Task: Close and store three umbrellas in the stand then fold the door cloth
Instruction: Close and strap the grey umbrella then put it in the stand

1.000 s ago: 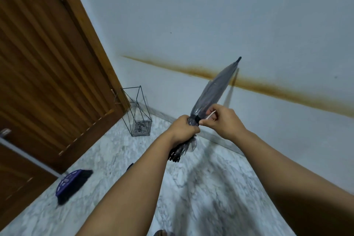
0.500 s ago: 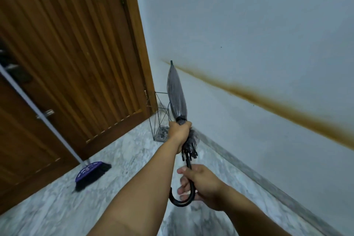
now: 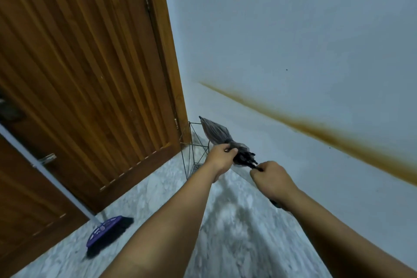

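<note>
Closed umbrella held in both my hands, centre of the frame.

My left hand (image 3: 222, 157) grips the furled grey umbrella (image 3: 216, 134) at its tie; my right hand (image 3: 272, 179) clasps the shaft lower right, tip pointing over the wire stand (image 3: 195, 146).

Translucent grey plastic umbrella (image 3: 216, 134), thin wire stand (image 3: 194, 142), varnished wooden door (image 3: 90, 63), marble floor (image 3: 237, 221)

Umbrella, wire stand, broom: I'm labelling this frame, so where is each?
umbrella (image 3: 215, 133): head view, folded grey canopy.
wire stand (image 3: 191, 142): head view, left wire frame.
broom (image 3: 106, 231): head view, purple brush head.
</note>
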